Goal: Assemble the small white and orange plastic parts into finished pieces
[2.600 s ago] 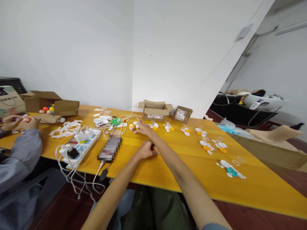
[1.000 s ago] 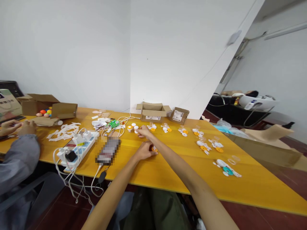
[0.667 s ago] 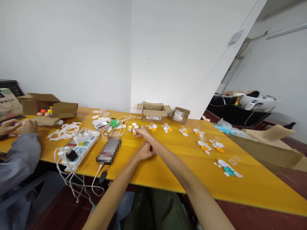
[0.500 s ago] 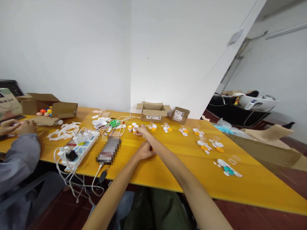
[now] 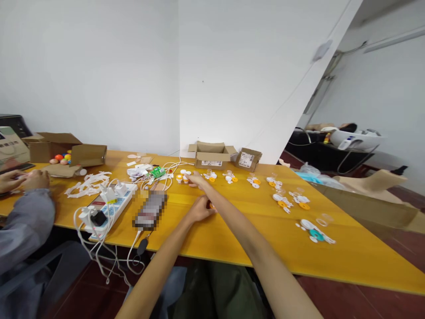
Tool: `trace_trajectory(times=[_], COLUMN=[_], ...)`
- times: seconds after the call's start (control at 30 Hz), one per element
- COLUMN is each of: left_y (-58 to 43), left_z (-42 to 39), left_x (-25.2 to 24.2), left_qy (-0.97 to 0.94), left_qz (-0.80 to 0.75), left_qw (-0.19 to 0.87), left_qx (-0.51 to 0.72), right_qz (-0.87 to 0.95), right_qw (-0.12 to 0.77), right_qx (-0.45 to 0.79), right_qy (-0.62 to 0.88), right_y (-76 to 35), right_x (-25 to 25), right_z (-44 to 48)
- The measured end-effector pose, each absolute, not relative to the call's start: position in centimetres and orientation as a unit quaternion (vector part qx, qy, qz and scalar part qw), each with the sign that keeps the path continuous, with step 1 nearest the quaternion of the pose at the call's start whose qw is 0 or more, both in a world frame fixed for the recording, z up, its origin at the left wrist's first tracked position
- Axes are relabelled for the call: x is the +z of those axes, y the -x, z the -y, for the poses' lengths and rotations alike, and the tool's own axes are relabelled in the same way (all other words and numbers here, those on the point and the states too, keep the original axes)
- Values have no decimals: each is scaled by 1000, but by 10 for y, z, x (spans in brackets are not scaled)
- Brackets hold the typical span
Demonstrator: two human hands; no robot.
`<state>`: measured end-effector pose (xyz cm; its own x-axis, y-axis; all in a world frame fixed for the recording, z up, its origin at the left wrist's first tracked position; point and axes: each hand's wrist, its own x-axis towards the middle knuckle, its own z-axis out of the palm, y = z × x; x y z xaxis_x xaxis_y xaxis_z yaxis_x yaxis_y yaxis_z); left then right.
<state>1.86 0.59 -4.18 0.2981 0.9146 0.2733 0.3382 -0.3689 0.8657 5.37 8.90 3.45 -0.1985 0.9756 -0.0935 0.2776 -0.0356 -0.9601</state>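
Nearest us, our left hand [image 5: 200,210] rests on the yellow surface [image 5: 232,235], its fingers curled around a small orange piece [image 5: 211,205] that barely shows. Farther out, our right hand [image 5: 196,179] reaches to the little white and orange caps [image 5: 183,176]; we cannot tell whether its fingers grasp one. Behind them stands an open cardboard box [image 5: 211,154].

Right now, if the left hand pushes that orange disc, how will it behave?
The orange disc looks flat, thin and plastic, so it is probably light and would slide on the smooth table. The left hand half covers it; on edge it may roll.
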Motion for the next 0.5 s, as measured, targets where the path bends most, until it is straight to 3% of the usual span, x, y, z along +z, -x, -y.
trace_trajectory(times=[0.13,0.33,0.5], left_y=[-21,-18,-13], left_z=[-2,-6,-10], left_x=[-28,-26,-30], left_qy=[-723,-680,-680], left_qz=[-446,-476,-457], left_qw=[333,314,297], left_qx=[409,462,491], right_qz=[614,760,784], right_qw=[355,358,372], right_qx=[452,374,338], right_qy=[541,394,364], right_y=[-84,-148,-176], right_x=[43,33,13], right_z=[-82,-58,-29])
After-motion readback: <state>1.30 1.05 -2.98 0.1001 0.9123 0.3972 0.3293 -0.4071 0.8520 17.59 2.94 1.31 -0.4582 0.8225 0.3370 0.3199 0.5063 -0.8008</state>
